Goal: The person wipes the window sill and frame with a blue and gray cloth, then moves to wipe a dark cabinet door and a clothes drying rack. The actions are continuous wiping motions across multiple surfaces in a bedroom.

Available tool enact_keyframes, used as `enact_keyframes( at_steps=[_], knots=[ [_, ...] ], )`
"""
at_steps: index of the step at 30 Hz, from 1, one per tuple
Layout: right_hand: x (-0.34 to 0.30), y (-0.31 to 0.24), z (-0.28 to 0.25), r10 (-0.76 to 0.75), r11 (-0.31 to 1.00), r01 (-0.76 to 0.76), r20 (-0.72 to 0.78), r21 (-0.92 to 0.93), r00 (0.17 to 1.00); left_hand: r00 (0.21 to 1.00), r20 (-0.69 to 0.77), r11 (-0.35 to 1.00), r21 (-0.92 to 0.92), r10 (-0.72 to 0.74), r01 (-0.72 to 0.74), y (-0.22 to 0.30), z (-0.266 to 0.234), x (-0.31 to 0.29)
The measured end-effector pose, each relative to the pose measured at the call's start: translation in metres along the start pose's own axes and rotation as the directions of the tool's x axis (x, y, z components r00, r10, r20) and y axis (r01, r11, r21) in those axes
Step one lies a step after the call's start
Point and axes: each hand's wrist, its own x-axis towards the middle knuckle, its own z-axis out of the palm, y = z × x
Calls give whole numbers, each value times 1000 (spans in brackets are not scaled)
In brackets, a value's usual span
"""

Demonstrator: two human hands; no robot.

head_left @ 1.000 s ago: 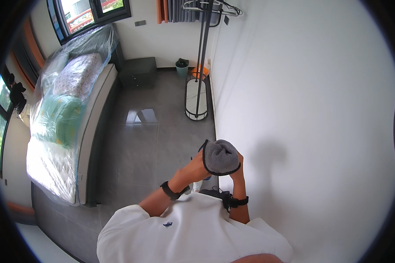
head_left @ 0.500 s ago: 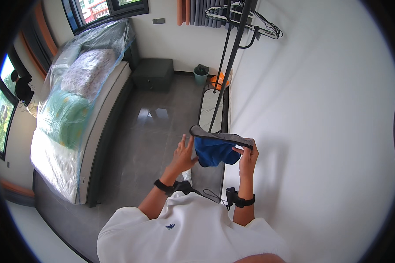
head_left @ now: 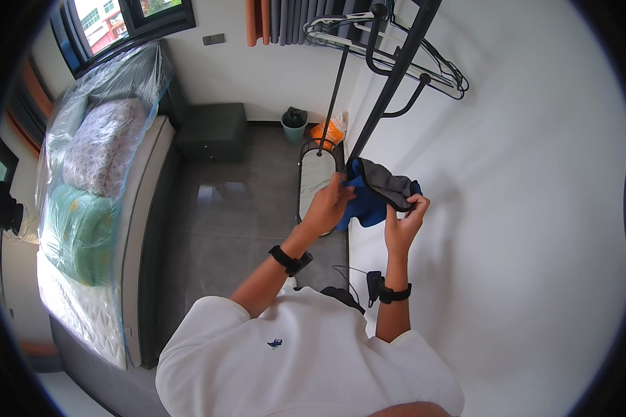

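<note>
A soft blue cloth piece with a grey side and black trim [head_left: 366,208] hangs in front of me, beside the wall. Its exact kind cannot be made out. My right hand [head_left: 405,228] grips its right end, with the thumb below and the fingers at the edge. At its left edge, my left hand [head_left: 329,206] is closed, fingertips pinching the cloth near the black trim. Grey fabric faces up on the right, while the blue part droops below between the hands. Black bands with small devices circle both wrists.
Just beyond the cloth rises a black clothes rack [head_left: 386,97] with several hangers [head_left: 438,73]. Its pale base shelf [head_left: 316,184] is on the floor near a bin [head_left: 294,126] and an orange bag [head_left: 327,133]. A plastic-covered bed [head_left: 146,181] and dark nightstand [head_left: 212,132] stand left.
Both hands have moved up and away from me with the cloth. My left hand went from spread fingers to a pinch at the left edge. The grey side has turned more into view.
</note>
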Motion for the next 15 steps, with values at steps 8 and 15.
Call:
enact_keyframes(
  at_steps=[8, 15],
  knots=[
    [114, -31, 62, -177, 940, 201, -109, 274, 978, 871, -376, 945, 207, 316, -254, 47, -44, 114],
    [232, -103, 111, -537, 750, 591, -247, 297, 806, 682, -604, 728, -231, 413, -645, 133, -59, 243]
  ],
)
